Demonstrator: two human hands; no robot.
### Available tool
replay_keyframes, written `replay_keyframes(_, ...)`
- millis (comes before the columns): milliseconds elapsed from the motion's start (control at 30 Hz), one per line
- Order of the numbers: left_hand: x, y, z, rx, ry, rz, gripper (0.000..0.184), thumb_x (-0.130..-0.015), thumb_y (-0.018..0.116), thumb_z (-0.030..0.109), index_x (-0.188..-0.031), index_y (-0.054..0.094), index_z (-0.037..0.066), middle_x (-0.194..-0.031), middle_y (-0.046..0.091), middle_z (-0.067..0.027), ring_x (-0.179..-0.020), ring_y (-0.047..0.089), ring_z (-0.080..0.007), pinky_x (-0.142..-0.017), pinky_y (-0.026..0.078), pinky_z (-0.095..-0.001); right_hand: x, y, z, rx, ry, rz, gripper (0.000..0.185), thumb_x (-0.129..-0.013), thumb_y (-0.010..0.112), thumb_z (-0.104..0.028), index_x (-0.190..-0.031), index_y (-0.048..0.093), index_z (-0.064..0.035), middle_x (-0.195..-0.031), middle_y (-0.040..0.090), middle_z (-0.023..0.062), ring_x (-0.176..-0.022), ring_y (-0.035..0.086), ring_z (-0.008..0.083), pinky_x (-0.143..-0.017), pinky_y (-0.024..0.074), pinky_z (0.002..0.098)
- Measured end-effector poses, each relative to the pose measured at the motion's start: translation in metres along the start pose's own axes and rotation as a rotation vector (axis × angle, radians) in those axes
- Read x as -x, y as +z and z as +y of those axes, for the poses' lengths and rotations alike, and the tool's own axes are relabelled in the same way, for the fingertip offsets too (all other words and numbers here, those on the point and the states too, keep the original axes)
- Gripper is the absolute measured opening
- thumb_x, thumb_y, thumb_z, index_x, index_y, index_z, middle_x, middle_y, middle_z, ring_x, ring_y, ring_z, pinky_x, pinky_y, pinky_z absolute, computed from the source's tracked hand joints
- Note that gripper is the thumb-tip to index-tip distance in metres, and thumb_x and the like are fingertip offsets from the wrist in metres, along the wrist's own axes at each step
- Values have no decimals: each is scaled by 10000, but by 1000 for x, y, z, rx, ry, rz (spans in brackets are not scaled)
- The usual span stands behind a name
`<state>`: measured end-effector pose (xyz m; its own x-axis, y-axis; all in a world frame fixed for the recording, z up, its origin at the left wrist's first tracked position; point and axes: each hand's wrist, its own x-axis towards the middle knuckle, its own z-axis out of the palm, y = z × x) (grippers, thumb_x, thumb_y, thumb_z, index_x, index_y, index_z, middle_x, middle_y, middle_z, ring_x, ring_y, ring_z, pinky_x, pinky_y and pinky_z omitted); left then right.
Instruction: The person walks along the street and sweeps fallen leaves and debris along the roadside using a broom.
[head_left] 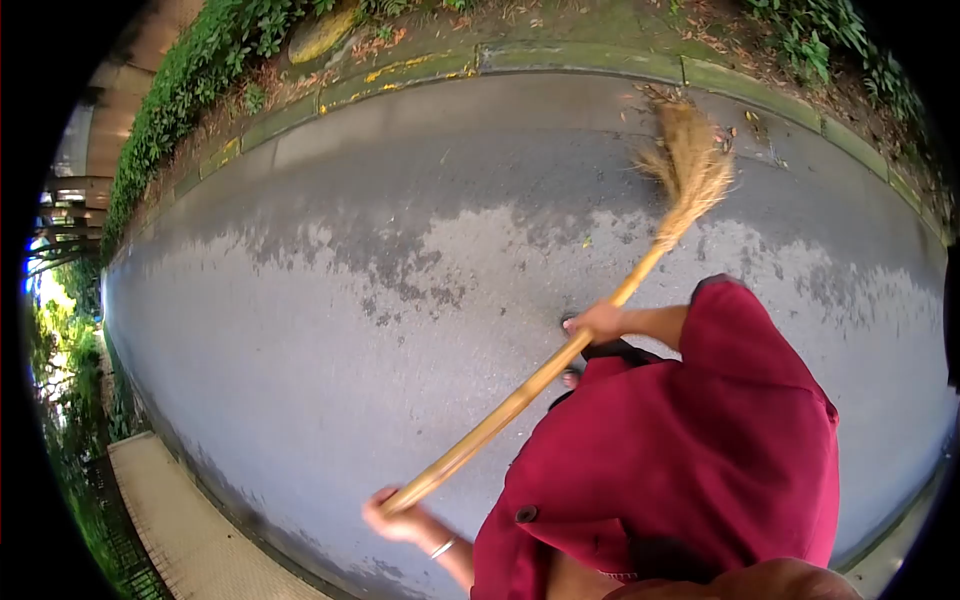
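A long-handled straw broom (520,397) slants across the view, its bristles spread on the pavement near the kerb at the upper right. My left hand (398,517), with a silvery bangle at the wrist, is wrapped round the handle's end at the lower left. Farther down the pole, my right hand (600,322) grips it in front of my dark red top (680,440). Dry leaves (755,128) lie beside the bristles, which are slightly blurred. Parts of my dark footwear (572,320) show under the handle.
Grey paved road (300,380) with damp patches surrounds me. A mossy kerb (580,60) with worn yellow paint borders it, with soil and green shrubs (200,100) behind. A pale slab (190,520) edges the lower left, beside a dark railing.
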<state>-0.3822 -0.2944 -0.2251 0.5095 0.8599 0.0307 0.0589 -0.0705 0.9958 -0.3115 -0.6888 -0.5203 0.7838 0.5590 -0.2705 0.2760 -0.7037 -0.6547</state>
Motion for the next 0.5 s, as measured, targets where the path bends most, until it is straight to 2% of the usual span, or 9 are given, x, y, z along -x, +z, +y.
replay_keyframes(33, 27, 16, -30, 44, -51, -46, 186, -692, 429, 155, -565, 448, 21, -587, 478, -92, -559, 478, -215, -517, 416, -311, 31, -27, 20, 175, 113, -56, 202, -567, 658, -192, -740, 564, -151, -695, 583, 91, -692, 577, 301, -619, 455, 405)
replay_keyframes(67, 52, 22, -52, 18, -52, -184, 182, -712, 423, 149, -591, 456, 16, -617, 506, -109, -588, 495, -221, -559, 427, -321, 49, -23, 61, 221, 267, -199, 266, -516, 683, -165, -756, 572, -145, -709, 588, 84, -722, 580, 287, -648, 454, 399)
replay_keyframes(100, 74, 28, -60, 112, -237, -235, 160, -753, 432, 129, -652, 463, 9, -634, 517, -114, -608, 502, -218, -608, 439, -337, 74, -44, 71, 249, 384, -247, 262, -519, 677, -159, -760, 575, -149, -719, 591, 70, -750, 580, 270, -674, 441, 396)
replay_keyframes(167, 99, 28, -59, 214, -359, -345, 114, -797, 458, 107, -741, 456, 8, -675, 521, -109, -646, 513, -212, -648, 453, -361, 118, -79, 66, 288, 398, -302, 266, -528, 662, -143, -778, 572, -161, -734, 591, 54, -782, 579, 242, -719, 400, 392)
replay_keyframes(233, 105, 10, -59, 247, -288, -389, 109, -796, 445, 103, -739, 458, 11, -687, 515, -105, -666, 513, -212, -655, 451, -365, 138, -90, 45, 304, 405, -329, 252, -547, 646, -152, -787, 569, -153, -760, 591, 59, -793, 577, 251, -721, 393, 399)
replay_keyframes(367, 95, -67, -54, 182, -109, -107, 152, -751, 418, 117, -712, 495, -9, -698, 494, -95, -668, 492, -216, -627, 428, -329, 121, -72, 1, 314, 258, -341, 214, -598, 598, -137, -809, 570, -119, -761, 592, 110, -786, 565, 311, -686, 438, 429)
replay_keyframes(400, 100, -86, -33, 206, -120, -64, 180, -782, 463, 153, -714, 504, -9, -718, 475, -75, -686, 473, -192, -662, 411, -320, 114, -71, -16, 290, 121, -276, 217, -596, 598, -138, -810, 575, -115, -748, 590, 120, -767, 567, 316, -676, 441, 430)
replay_keyframes(467, 109, -126, 0, 258, -20, 131, 172, -771, 497, 150, -700, 517, -6, -700, 485, -84, -652, 484, -205, -617, 428, -314, 89, -79, -56, 281, -11, -300, 182, -589, 577, -108, -771, 568, -107, -716, 585, 121, -741, 567, 328, -656, 437, 446)
replay_keyframes(500, 121, -135, 25, 253, 31, 259, 150, -766, 499, 131, -688, 521, 5, -673, 482, -82, -629, 484, -203, -601, 430, -307, 79, -79, -68, 293, -207, -148, 84, -608, 556, -113, -680, 559, -69, -668, 582, 139, -693, 576, 332, -576, 449, 441)
